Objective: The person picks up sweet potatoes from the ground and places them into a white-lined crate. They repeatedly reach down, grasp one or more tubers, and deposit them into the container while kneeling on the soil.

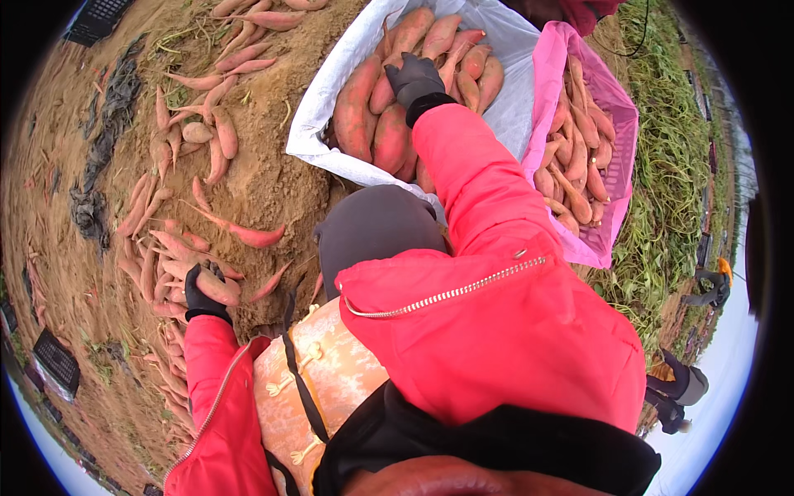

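My left hand (207,291), in a dark glove, is closed around a sweet potato (220,288) at a heap of sweet potatoes (178,252) on the soil. My right hand (413,80), also gloved, reaches into a crate lined with white sheeting (311,124). Its fingers are apart and rest on the large reddish sweet potatoes (357,107) in there; part of them is hidden against the roots. To the right of that crate stands a pink-lined crate (622,157) of thinner sweet potatoes (583,140).
More sweet potatoes (217,107) lie on the sandy ground at the upper left, beside torn black plastic film (91,207). Black crates (56,364) stand at the far left. Green vines (662,157) cover the right side. Other people (710,285) are at the right edge.
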`<state>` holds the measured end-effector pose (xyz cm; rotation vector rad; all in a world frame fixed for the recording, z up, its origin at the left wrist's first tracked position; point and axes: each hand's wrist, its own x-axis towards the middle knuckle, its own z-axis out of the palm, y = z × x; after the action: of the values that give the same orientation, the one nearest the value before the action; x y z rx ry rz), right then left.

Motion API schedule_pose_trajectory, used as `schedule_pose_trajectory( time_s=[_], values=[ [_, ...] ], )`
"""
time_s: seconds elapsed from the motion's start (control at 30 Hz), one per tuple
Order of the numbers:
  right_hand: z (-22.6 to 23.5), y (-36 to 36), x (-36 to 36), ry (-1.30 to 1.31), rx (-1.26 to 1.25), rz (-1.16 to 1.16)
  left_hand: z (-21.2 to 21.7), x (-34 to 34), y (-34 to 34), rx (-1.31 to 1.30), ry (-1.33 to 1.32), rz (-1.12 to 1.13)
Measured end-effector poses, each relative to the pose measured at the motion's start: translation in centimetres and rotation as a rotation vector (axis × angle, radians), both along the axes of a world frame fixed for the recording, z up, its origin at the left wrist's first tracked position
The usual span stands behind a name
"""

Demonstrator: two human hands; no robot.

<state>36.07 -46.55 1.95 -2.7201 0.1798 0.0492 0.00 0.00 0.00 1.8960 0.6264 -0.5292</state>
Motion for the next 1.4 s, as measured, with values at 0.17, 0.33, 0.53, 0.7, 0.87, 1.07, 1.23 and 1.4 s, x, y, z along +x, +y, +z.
schedule_pose_trajectory(
  time_s=[0.17, 0.33, 0.53, 0.7, 0.87, 1.07, 1.23, 1.4],
  values=[
    [2.4, -0.7, -0.7, 0.002, -0.061, 0.141, 6.3, 6.7, -3.3, 0.186, 0.069, -0.160],
    [8.3, 6.4, -7.6, -0.452, 0.737, 0.540, 13.6, 16.1, -9.0, -1.006, -0.139, 0.428],
    [11.9, 10.0, -10.4, -0.279, 1.327, 0.455, 18.0, 20.5, -18.0, -0.657, -0.437, -0.097],
    [8.8, 3.3, -5.2, -0.358, 1.295, -0.102, 17.0, 17.9, -15.7, -0.504, -0.342, -0.004],
    [5.8, -0.7, 3.2, -0.462, 0.782, -0.288, 12.4, 11.3, -9.5, -0.525, -0.104, 0.295],
    [1.1, 0.9, 8.3, -0.054, 0.320, -0.330, 6.9, 7.1, -7.2, -0.436, 0.110, 0.405],
    [-0.3, 1.8, 9.0, -0.128, 0.600, -0.016, 3.5, 5.2, -8.8, -0.504, 0.241, 0.411],
    [0.7, -0.3, 8.2, 0.013, 0.559, -0.363, 0.5, 5.2, -9.4, -0.611, 0.302, 0.321]
  ],
)
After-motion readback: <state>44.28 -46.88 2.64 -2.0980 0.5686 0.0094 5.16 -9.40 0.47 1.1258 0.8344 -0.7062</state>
